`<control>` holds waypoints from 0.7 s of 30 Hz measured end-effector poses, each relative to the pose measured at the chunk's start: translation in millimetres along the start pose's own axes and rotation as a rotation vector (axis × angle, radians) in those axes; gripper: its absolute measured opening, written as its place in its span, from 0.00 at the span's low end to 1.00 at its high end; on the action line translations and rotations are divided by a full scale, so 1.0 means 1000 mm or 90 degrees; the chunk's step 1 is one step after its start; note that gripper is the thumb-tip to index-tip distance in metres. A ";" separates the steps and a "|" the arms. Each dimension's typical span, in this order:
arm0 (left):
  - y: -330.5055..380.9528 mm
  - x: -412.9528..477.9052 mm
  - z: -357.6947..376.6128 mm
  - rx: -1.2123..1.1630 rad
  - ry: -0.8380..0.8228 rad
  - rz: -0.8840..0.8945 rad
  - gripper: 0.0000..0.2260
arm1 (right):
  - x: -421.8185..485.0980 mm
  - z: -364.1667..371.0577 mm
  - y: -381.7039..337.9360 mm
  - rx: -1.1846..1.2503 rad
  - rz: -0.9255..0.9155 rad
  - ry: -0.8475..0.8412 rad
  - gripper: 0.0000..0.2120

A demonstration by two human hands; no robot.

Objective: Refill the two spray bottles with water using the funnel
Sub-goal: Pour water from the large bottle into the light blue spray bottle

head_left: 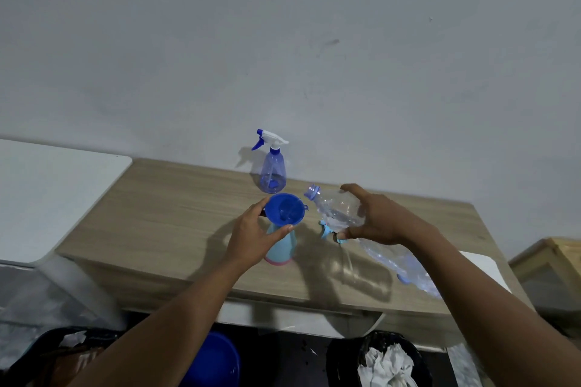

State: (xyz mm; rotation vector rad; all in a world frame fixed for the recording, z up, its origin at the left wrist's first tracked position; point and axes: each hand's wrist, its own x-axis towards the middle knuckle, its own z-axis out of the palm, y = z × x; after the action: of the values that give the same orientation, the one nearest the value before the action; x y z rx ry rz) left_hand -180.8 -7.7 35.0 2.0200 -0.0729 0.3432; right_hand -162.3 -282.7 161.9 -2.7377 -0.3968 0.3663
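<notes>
A blue funnel [285,209] sits in the neck of a light blue spray bottle with a pink base [282,247], standing on the wooden table [176,214]. My left hand [251,236] holds the funnel's rim and the bottle's neck. My right hand [382,218] grips a clear plastic water bottle [338,207], tilted with its open blue-ringed mouth toward the funnel, just right of it. Behind, near the wall, stands a translucent blue spray bottle [273,170] with its white and blue trigger head on. A light blue spray head [327,229] lies partly hidden under the water bottle.
A second clear plastic bottle [399,264] lies on the table at the right under my right forearm. A white surface [47,195] adjoins the table's left. Below the front edge are a blue basin [217,358] and a black bin with white paper [386,361].
</notes>
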 end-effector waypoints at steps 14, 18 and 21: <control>-0.001 -0.003 0.004 -0.013 -0.005 -0.017 0.29 | -0.025 0.022 0.098 0.319 0.134 0.488 0.45; 0.002 -0.002 0.004 -0.006 -0.012 -0.024 0.29 | -0.025 0.030 0.106 0.375 0.174 0.538 0.45; 0.003 -0.001 0.004 -0.006 -0.018 -0.031 0.31 | -0.027 0.030 0.109 0.406 0.177 0.559 0.44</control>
State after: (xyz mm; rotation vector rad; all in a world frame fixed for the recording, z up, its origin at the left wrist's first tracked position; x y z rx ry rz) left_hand -181.3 -12.7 35.8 2.0146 -0.0420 0.2824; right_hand -172.1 -380.0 99.2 -2.0432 0.2944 -0.5537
